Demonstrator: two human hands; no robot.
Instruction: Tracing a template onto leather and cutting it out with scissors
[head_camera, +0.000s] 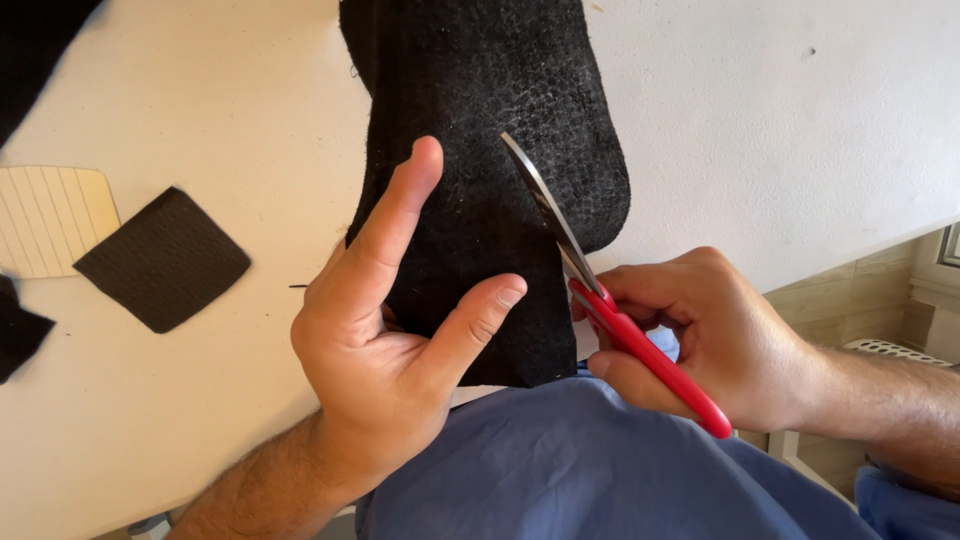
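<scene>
My right hand is wrapped tight around the red handles of the scissors, fingers curled through the loops, knuckles up. The steel blades point up and to the left from that fist, and they lie against the right side of a black felt strip; I cannot tell whether the blades stand apart or are shut, since only one bright edge shows. My left hand steadies the same felt from the left: the palm faces me, the thumb lies across the felt's lower part, the forefinger points up along its left edge, and the other fingers are tucked behind the cloth, so this hand pinches the felt between thumb and hidden fingers. The felt is a long, coarse, dark piece that runs from the top of the view down the middle to my lap, its lower end hanging over the edge of the white table and onto my blue shirt. Its right side bulges in a rounded curve just above the blades. Well apart on the left of the table lies a small black square of similar cloth, turned like a diamond. Just beside it, touching its upper corner, is a cream ribbed piece. Dark scraps show at the left edge.
</scene>
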